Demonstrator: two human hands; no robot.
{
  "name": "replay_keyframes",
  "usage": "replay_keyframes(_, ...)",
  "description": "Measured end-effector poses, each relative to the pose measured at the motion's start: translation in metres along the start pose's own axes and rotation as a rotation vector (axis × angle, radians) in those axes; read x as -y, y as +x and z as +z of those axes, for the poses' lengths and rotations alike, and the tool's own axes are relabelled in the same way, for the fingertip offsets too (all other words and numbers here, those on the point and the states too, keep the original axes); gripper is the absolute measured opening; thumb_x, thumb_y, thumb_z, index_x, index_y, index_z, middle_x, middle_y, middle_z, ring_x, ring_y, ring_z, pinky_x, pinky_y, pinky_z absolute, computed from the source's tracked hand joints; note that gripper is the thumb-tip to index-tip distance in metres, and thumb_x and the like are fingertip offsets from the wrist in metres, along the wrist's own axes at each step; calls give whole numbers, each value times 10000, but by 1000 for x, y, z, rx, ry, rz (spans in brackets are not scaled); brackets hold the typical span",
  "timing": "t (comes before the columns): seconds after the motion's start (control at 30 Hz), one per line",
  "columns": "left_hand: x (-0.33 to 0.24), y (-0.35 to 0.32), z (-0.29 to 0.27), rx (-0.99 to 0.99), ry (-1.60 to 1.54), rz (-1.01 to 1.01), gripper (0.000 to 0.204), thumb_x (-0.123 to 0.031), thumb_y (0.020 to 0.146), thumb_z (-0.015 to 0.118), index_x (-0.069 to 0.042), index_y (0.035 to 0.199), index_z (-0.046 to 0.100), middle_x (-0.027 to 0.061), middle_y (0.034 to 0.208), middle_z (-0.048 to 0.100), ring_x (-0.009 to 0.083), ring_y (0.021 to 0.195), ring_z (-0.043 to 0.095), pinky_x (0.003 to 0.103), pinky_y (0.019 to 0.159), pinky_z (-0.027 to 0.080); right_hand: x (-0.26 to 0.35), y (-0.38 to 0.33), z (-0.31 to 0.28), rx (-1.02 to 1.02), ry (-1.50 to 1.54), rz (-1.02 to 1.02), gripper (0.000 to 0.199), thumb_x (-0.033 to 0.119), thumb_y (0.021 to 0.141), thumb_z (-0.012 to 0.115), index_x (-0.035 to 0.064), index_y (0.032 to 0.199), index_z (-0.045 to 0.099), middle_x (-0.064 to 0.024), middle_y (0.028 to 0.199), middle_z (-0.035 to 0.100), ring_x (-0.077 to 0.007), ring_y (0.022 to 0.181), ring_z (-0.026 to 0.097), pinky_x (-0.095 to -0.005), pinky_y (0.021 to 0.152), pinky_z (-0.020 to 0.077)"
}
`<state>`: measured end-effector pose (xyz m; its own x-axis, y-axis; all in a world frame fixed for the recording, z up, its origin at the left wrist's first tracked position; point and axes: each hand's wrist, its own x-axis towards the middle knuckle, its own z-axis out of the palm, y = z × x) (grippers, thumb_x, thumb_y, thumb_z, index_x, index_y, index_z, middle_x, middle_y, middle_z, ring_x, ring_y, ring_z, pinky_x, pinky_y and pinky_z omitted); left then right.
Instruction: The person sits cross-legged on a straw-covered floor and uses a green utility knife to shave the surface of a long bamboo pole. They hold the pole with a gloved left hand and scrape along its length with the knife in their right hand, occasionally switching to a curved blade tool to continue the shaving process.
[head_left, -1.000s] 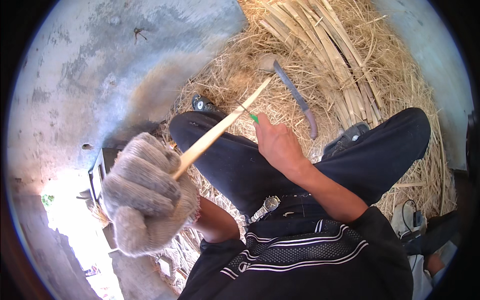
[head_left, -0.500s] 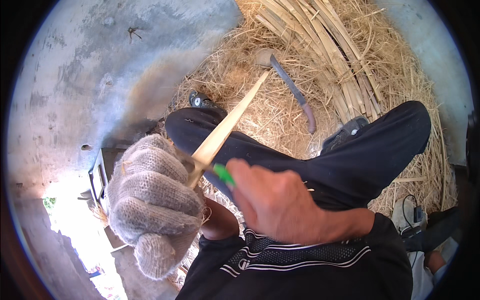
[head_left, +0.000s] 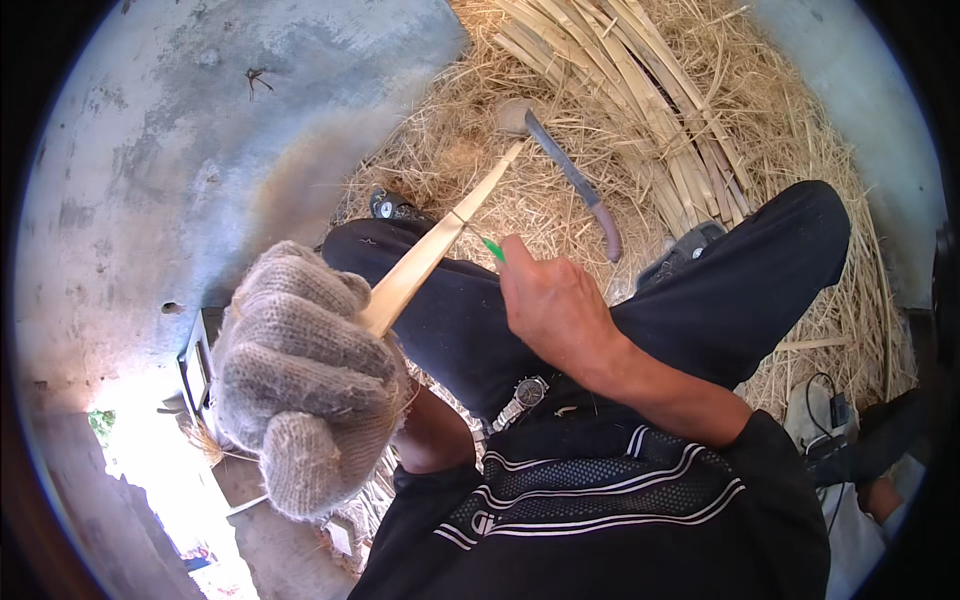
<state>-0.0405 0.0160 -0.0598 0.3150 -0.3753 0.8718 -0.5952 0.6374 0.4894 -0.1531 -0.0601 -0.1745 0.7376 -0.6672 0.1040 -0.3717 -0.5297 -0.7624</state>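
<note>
My left hand [head_left: 310, 375], in a thick grey knitted glove, is closed around the wide end of a pale, tapered bamboo-like strip [head_left: 410, 275]. The strip slants away from me over my leg, its narrow end above the straw. In my bare right hand [head_left: 560, 300] is a small green-handled tool [head_left: 490, 247]. Its thin dark end meets the strip about halfway along; the exact shape of that end is too small to tell. Beyond the strip's tip, a machete [head_left: 575, 180] with a dark blade and brown handle lies on the straw.
Loose straw-like shavings [head_left: 440, 150] cover the floor between my bent legs. Several long pale strips [head_left: 650, 90] lie bundled at the far right. A mottled wall [head_left: 180, 130] rises on the left. A metal-banded wristwatch [head_left: 528, 393] shows at my lap.
My right hand has moved the green-handled tool away from the glove, outward along the strip. The gloved hand keeps its hold. The wristwatch, hidden before, now shows.
</note>
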Motion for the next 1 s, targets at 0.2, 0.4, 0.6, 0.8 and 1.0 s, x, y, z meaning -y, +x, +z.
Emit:
replay_keyframes(0.2,1,16,3,140,-18,62,220,-264,723,525,-136,553,470,22,436,438,136,425,327,282,456,322,37,-14,-12,-73,125,-101,130,157,955,530,34,928,497,-199,537,539,-391,501,595,-497,458,466)
replay_keyframes(0.4,1,11,-3,138,-123,11,208,-241,720,519,-145,548,451,23,450,438,124,423,310,272,430,315,23,-4,-14,-28,179,-83,151,175,961,538,33,925,508,-207,556,555,-404,518,605,-507,468,467)
replay_keyframes(0.6,24,25,-20,119,-130,143,203,-179,797,510,-153,600,464,17,542,481,113,404,361,258,415,349,-37,35,27,-141,-47,-93,149,159,962,517,17,924,492,-221,561,578,-422,544,624,-533,502,491)
replay_keyframes(0.8,14,25,-22,-40,1,54,180,-185,744,443,-167,570,400,-10,463,381,86,373,267,228,351,246,2,30,29,-16,-25,-63,124,139,955,489,16,955,503,-219,573,593,-429,551,631,-531,516,509)
replay_keyframes(1.0,23,25,-13,117,-64,82,185,-160,751,416,-174,566,412,-26,434,349,68,370,293,207,341,252,-262,72,70,75,-415,580,211,171,923,577,25,1008,705,-191,960,711,-288,837,719,-398,635,563)
